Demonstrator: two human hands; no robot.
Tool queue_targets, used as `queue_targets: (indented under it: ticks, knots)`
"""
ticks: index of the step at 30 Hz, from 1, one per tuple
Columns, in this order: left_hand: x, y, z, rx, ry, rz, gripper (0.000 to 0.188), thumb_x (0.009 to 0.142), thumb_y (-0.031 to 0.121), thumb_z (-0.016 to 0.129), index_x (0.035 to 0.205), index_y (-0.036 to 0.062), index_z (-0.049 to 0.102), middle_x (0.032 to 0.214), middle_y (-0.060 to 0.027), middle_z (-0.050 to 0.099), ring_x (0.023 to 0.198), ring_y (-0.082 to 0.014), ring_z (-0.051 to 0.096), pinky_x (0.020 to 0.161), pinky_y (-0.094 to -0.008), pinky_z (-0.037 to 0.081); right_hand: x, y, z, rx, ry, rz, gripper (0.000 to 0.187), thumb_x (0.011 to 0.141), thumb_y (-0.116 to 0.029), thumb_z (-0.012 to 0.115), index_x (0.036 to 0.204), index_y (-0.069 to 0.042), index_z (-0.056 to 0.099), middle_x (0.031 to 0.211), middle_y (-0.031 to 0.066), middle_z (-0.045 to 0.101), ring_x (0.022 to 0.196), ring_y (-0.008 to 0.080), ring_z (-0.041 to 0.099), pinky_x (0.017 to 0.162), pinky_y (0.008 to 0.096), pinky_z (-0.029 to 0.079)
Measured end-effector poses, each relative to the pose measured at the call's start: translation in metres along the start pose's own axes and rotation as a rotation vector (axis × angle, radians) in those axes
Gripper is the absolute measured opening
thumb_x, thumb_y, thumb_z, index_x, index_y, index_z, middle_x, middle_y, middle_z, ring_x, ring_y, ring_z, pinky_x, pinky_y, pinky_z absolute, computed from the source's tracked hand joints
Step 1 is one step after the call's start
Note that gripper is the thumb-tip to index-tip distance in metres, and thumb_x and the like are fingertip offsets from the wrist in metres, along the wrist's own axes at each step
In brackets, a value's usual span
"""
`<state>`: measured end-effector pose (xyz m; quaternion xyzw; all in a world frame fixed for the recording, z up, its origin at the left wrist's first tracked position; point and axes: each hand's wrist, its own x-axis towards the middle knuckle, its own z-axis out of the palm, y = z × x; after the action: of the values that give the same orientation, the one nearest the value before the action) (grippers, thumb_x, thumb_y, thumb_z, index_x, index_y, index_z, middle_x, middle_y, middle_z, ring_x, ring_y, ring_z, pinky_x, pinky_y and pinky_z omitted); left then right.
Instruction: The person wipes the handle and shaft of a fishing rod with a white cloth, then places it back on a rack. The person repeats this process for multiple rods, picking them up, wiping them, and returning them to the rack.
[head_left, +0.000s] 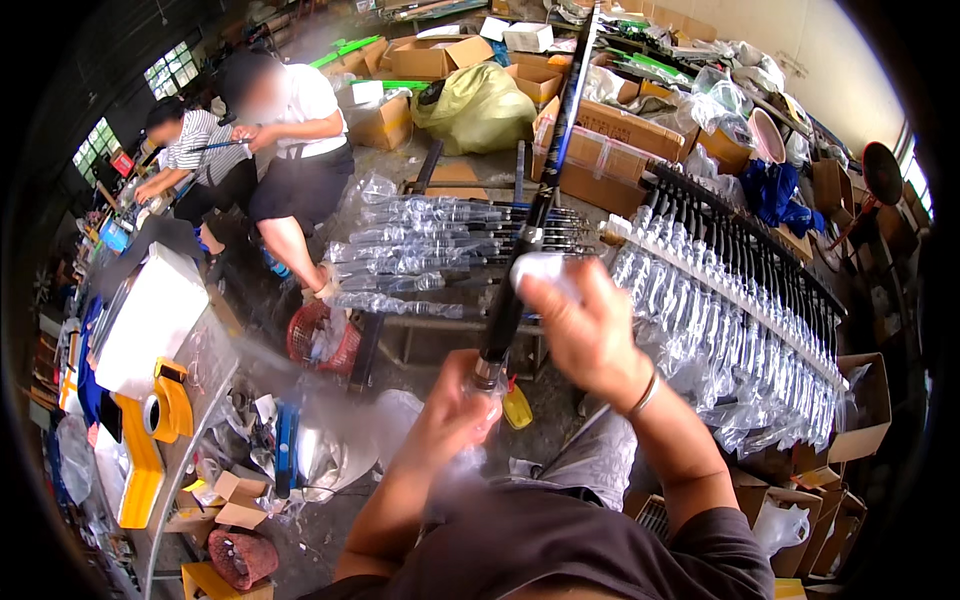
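A long black fishing rod [548,185] with a blue stripe stands slanted in front of me, its tip running up past the top edge. Its lower end is wrapped by the fingers of my left hand [455,405], and clear plastic shows around that grip. Higher up, my right hand [590,325] is closed on a white cloth-like wad [540,270] pressed against the rod's side. Behind the rod, several plastic-wrapped fishing rods [415,245] lie across a low metal stand [420,325]. Many more wrapped rods [735,320] lean in a row on a rack to my right.
Two co-workers [300,120] are at the far left, one holding a thin rod. A red basket [325,340] sits left of the stand. Nearer left, a worktable edge [190,450] carries a white foam box [155,320] and yellow tape-like items [172,400]. Cardboard boxes [600,165] pile up behind.
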<state>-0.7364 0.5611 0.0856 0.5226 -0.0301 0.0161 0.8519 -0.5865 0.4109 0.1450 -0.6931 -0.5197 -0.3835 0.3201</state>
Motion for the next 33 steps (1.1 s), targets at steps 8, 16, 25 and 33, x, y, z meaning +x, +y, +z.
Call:
queue_targets:
  ticks: [8,16,25,33]
  knots:
    - [0.0,0.007,-0.004,0.026,0.028,0.01,0.049,0.091,0.03,0.065,0.125,0.0044,0.041,0.084,-0.009,0.053,0.049,-0.0083,0.045,0.041,-0.0205,0.034,0.001,-0.002,0.01,0.094,0.048,0.001,0.04,0.074,-0.009,0.069,0.114,-0.01,0.067,0.079,0.0074,0.056,0.064,0.0213,0.058,0.049,0.0314,0.048]
    - [-0.002,0.01,-0.009,-0.011,0.022,-0.085,0.051,0.093,0.036,0.061,0.121,-0.0036,0.048,0.079,-0.007,0.054,0.048,-0.0082,0.045,0.04,-0.0216,0.033,0.001,-0.003,0.006,0.021,-0.01,0.009,0.032,0.079,-0.012,0.068,0.111,-0.011,0.068,0.081,0.0102,0.056,0.064,0.0233,0.059,0.048,0.0342,0.048]
    - [-0.005,0.009,-0.015,-0.235,-0.098,-0.157,0.058,0.094,0.04,0.057,0.125,-0.0074,0.045,0.07,-0.0056,0.047,0.044,-0.006,0.037,0.037,-0.0214,0.03,-0.011,-0.012,0.007,0.125,-0.023,-0.038,0.038,0.075,-0.01,0.071,0.113,-0.011,0.067,0.08,0.0085,0.058,0.065,0.0226,0.059,0.049,0.0328,0.049]
    - [-0.002,0.009,-0.017,-0.416,-0.194,-0.23,0.061,0.094,0.043,0.056,0.124,-0.0081,0.046,0.067,-0.003,0.042,0.04,-0.0046,0.033,0.035,-0.0212,0.025,-0.014,-0.012,0.005,0.158,-0.021,-0.015,0.027,0.08,-0.013,0.07,0.107,-0.009,0.069,0.082,0.0088,0.059,0.065,0.0237,0.06,0.051,0.034,0.05]
